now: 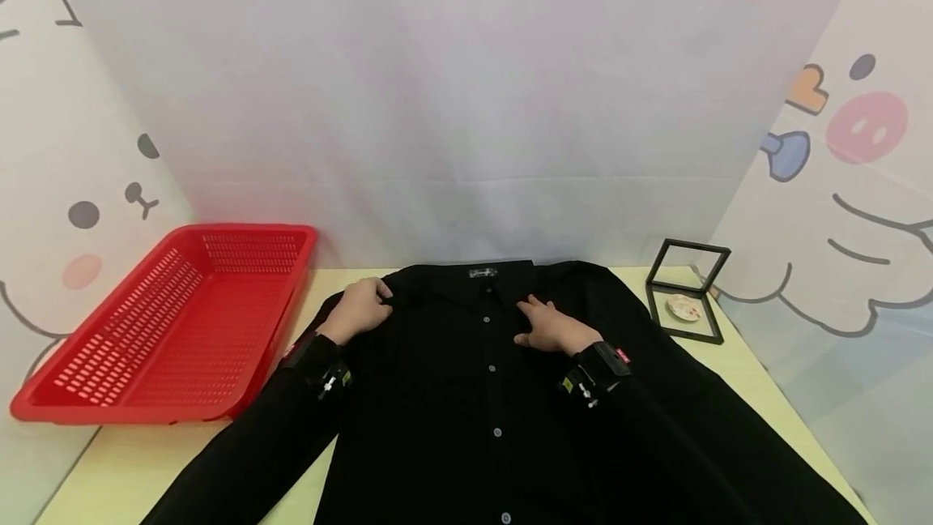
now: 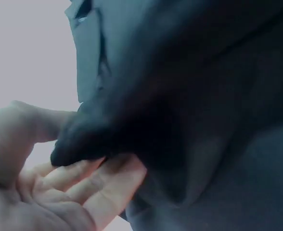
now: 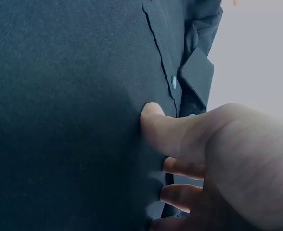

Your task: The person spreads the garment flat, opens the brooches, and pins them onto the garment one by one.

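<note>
Black shirt nearest, front up on the pale table, collar end away from the person, small buttons strung down the placket; its near end ran out of the head view. Step in hand, by my reading: squaring up or starting to turn in the shoulder on the person's left. Next move seemed to call for keeping that pinch firm while the other hand steadied the chest, so the cloth would not drag or bunch. Farther up, forearms reached forward from either side, dark sleeves hard to part from the shirt, a strapped device on the left wrist and another on the right. Left hand at the shoulder edge: thumb above, fingers below, a fold of cloth pinched between them. Right hand on the chest just beside the collar, fingers loosely spread, thumb tip resting on the fabric; no grip made out, though some fingertips were lost against the black. A red basket stood on the left; at far right, a hinged black frame with a small round piece inside its lower half. White hanging cloth behind everything.
</note>
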Action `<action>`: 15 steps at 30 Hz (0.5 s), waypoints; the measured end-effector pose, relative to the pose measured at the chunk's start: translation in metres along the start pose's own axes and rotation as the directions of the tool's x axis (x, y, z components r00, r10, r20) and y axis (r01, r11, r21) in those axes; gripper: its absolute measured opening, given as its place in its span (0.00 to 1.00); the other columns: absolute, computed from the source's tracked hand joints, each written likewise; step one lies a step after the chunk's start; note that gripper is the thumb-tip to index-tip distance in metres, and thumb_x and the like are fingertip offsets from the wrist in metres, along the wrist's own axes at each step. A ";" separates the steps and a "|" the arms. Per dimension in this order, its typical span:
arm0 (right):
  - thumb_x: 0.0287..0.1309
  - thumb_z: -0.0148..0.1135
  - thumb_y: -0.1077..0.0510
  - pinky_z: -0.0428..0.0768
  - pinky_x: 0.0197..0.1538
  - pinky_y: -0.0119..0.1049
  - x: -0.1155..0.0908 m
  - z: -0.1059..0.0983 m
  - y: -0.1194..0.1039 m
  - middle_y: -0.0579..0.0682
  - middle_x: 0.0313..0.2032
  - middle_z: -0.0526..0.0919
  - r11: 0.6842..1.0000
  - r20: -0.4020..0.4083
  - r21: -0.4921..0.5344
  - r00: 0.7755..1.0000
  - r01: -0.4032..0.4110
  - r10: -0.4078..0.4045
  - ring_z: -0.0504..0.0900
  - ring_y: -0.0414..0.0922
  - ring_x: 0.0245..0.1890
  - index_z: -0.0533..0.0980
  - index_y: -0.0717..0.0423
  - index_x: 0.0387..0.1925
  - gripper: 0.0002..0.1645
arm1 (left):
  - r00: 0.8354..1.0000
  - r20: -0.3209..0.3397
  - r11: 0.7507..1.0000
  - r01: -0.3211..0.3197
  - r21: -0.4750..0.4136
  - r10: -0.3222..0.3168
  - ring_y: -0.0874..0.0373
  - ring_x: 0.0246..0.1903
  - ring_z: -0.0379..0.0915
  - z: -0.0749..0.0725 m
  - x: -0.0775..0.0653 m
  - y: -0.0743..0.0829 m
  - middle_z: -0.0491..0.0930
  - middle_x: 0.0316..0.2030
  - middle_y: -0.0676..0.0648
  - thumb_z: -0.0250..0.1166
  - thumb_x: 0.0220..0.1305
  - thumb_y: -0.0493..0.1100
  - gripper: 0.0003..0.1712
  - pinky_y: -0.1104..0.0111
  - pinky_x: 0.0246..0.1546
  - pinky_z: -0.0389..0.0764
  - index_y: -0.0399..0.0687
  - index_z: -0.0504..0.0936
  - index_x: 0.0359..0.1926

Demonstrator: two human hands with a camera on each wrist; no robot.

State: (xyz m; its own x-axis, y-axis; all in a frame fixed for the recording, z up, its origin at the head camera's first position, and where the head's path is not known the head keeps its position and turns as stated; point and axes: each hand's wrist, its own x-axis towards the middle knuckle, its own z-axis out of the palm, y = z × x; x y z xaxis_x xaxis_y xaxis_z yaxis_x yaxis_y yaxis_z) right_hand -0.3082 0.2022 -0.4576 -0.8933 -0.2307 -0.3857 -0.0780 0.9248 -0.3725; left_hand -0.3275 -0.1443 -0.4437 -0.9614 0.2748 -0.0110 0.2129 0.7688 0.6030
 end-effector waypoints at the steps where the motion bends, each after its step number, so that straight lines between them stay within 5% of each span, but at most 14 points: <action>1: 0.75 0.59 0.53 0.52 0.78 0.65 0.000 0.000 0.000 0.65 0.82 0.43 1.000 0.000 -0.002 1.000 0.000 0.000 0.43 0.70 0.79 0.52 0.59 0.81 0.43 | 1.000 -0.015 1.000 0.011 -0.015 -0.011 0.41 0.44 0.80 -0.002 0.000 -0.002 0.82 0.48 0.31 0.65 0.69 0.35 0.15 0.53 0.47 0.81 0.31 0.80 0.53; 5: 0.76 0.59 0.52 0.53 0.78 0.64 0.000 -0.001 0.000 0.64 0.82 0.43 1.000 -0.003 -0.012 1.000 -0.005 0.005 0.43 0.70 0.80 0.52 0.58 0.81 0.42 | 0.996 -0.006 0.996 0.083 0.005 -0.083 0.47 0.30 0.80 -0.006 0.000 -0.014 0.82 0.34 0.38 0.68 0.68 0.40 0.09 0.60 0.33 0.81 0.35 0.82 0.40; 9: 0.76 0.59 0.52 0.52 0.78 0.64 0.000 0.000 -0.001 0.64 0.82 0.42 1.000 -0.001 -0.010 1.000 -0.015 0.015 0.42 0.69 0.80 0.51 0.58 0.81 0.43 | 0.988 0.036 0.987 0.147 0.065 -0.150 0.56 0.17 0.66 -0.004 -0.001 -0.024 0.65 0.16 0.51 0.70 0.69 0.46 0.24 0.66 0.22 0.68 0.47 0.71 0.18; 15: 0.76 0.58 0.52 0.52 0.78 0.65 0.001 0.003 0.000 0.64 0.82 0.42 1.000 -0.002 -0.001 1.000 -0.011 0.011 0.42 0.70 0.80 0.52 0.58 0.81 0.43 | 0.979 -0.046 0.964 0.206 0.171 -0.201 0.51 0.26 0.72 0.004 -0.004 -0.025 0.74 0.27 0.45 0.73 0.65 0.49 0.17 0.60 0.30 0.70 0.45 0.75 0.30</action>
State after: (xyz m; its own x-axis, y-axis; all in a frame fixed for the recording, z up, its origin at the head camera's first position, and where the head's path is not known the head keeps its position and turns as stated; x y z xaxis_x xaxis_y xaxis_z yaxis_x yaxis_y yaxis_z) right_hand -0.3082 0.2013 -0.4607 -0.8950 -0.2196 -0.3884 -0.0683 0.9276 -0.3672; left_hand -0.3280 -0.1628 -0.4617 -0.9915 0.0879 -0.0955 0.0368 0.8960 0.4425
